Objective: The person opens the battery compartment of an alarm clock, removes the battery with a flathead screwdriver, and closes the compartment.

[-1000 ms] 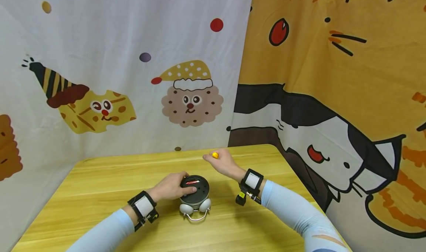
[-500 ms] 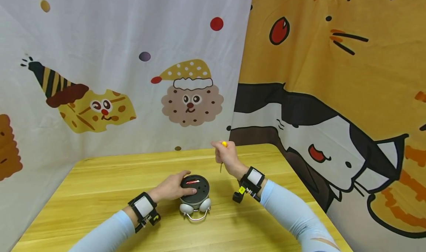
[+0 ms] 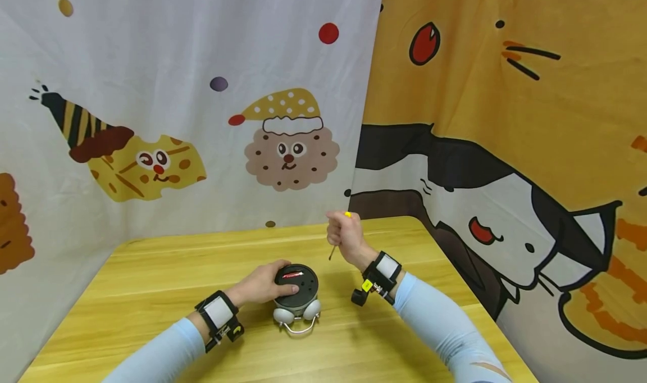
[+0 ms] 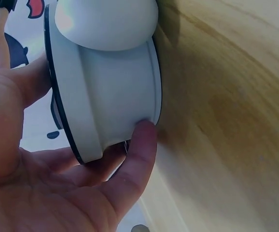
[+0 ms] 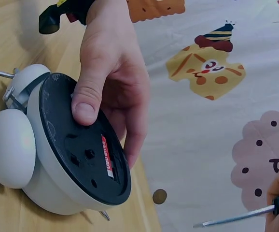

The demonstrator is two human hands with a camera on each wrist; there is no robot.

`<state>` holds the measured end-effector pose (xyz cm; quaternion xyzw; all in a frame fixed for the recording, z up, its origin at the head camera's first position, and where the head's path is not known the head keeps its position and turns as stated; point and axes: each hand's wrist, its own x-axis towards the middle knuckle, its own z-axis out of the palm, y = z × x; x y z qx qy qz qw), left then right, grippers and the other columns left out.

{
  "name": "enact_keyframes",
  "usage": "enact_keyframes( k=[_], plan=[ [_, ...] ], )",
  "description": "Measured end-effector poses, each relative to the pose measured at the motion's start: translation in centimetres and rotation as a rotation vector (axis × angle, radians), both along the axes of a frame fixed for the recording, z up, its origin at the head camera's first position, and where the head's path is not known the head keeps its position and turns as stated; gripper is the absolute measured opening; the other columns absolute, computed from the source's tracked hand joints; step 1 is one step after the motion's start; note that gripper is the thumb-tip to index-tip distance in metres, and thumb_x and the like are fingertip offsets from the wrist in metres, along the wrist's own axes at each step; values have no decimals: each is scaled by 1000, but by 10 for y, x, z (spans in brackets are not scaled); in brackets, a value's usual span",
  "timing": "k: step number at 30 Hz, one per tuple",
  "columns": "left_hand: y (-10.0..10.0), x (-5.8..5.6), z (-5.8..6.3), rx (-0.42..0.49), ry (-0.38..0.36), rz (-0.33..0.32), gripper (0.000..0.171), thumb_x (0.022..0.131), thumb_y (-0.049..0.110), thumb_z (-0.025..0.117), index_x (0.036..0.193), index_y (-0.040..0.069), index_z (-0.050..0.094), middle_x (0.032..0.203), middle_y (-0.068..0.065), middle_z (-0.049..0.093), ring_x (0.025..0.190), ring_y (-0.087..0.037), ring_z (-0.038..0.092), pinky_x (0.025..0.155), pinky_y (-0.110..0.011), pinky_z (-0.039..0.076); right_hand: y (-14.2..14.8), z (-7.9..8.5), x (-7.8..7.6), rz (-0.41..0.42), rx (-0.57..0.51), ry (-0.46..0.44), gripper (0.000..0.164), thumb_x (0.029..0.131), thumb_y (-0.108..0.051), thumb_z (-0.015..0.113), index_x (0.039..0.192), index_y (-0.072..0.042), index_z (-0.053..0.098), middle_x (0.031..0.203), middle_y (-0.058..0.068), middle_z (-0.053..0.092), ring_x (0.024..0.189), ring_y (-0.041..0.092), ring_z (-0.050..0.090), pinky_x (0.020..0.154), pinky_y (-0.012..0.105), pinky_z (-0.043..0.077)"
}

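Note:
A white twin-bell alarm clock (image 3: 297, 301) lies face down on the table, its black back (image 5: 72, 137) turned up. In the right wrist view, a red and white battery (image 5: 106, 157) shows in an uncovered slot in that back. My left hand (image 3: 260, 283) grips the clock from its left side, thumb on the back and fingers round the white casing (image 4: 113, 89). Up and to the right of the clock, my right hand (image 3: 347, 238) holds a screwdriver (image 5: 236, 216) in curled fingers. Its yellow handle end pokes out on top, and the thin metal shaft points down, apart from the clock.
The clock's bells (image 3: 311, 309) and wire handle (image 3: 299, 331) face the near side of the wooden table (image 3: 167, 270). Printed cloth (image 3: 167, 46) hangs behind the table and along its right side. Each wrist wears a strapped black camera mount (image 3: 382, 273).
My right hand has risen and shifted right, away from the clock, and the screwdriver's shaft has come into view below the fist, tip swinging leftward. My left hand and the clock stay put.

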<state>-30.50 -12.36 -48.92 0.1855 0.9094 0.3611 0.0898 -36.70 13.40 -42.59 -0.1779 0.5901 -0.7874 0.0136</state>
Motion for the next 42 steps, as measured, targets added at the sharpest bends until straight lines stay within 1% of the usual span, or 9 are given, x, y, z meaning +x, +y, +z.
enact_keyframes(
  k=[5, 10, 17, 24, 28, 35, 38, 42],
  plan=[
    [0, -2, 0, -4, 0, 7, 76, 98, 42, 88, 156, 2, 59, 141, -18, 75, 123, -27, 72, 108, -52, 59, -4, -2, 2, -50, 16, -63, 61, 108, -16, 60, 53, -24, 37, 50, -11, 32, 43, 7, 30, 48, 25, 28],
    [0, -3, -1, 1, -5, 15, 73, 98, 41, 89, 154, 4, 61, 138, -15, 76, 121, -25, 72, 107, -51, 59, -11, -7, 6, -57, 20, -104, 63, 109, -18, 61, 52, -25, 37, 49, -11, 34, 44, 7, 33, 49, 24, 30],
    [0, -3, 2, 5, -16, 9, 72, 98, 40, 89, 153, 4, 61, 137, -16, 76, 120, -26, 73, 106, -53, 60, -24, -7, 10, -51, -43, -119, 61, 109, -20, 60, 54, -26, 35, 49, -12, 32, 44, 7, 33, 50, 24, 31],
    [0, -3, 4, 10, -11, 2, 70, 97, 39, 90, 151, 4, 62, 134, -15, 77, 118, -25, 73, 105, -53, 60, -35, -9, 13, -101, -101, -134, 61, 107, -19, 62, 53, -26, 35, 48, -13, 33, 45, 7, 34, 49, 23, 32],
    [1, -3, 3, 22, -13, -3, 70, 97, 37, 91, 150, 3, 62, 133, -15, 77, 117, -25, 73, 105, -53, 60, -39, -13, 15, -135, -121, -154, 61, 108, -20, 63, 53, -26, 35, 48, -13, 33, 46, 7, 34, 51, 24, 33],
    [0, -5, 0, 16, -20, -8, 69, 98, 38, 90, 151, 3, 62, 134, -15, 77, 117, -25, 73, 105, -52, 61, -48, -23, 20, -185, -138, -180, 59, 109, -22, 63, 57, -23, 36, 51, -12, 35, 48, 9, 37, 53, 24, 35],
    [0, -6, -1, 20, -26, -12, 69, 98, 39, 90, 150, 4, 62, 134, -15, 77, 117, -24, 72, 105, -52, 61, -51, -28, 21, -197, -142, -185, 58, 108, -20, 63, 57, -23, 37, 51, -12, 35, 48, 9, 37, 53, 24, 35],
    [-1, -6, -2, 19, -17, -19, 68, 98, 39, 90, 149, 4, 63, 132, -14, 77, 115, -23, 73, 103, -50, 61, -54, -33, 23, -199, -147, -185, 56, 105, -17, 63, 56, -23, 37, 51, -12, 35, 48, 9, 37, 52, 25, 35]
  ],
)
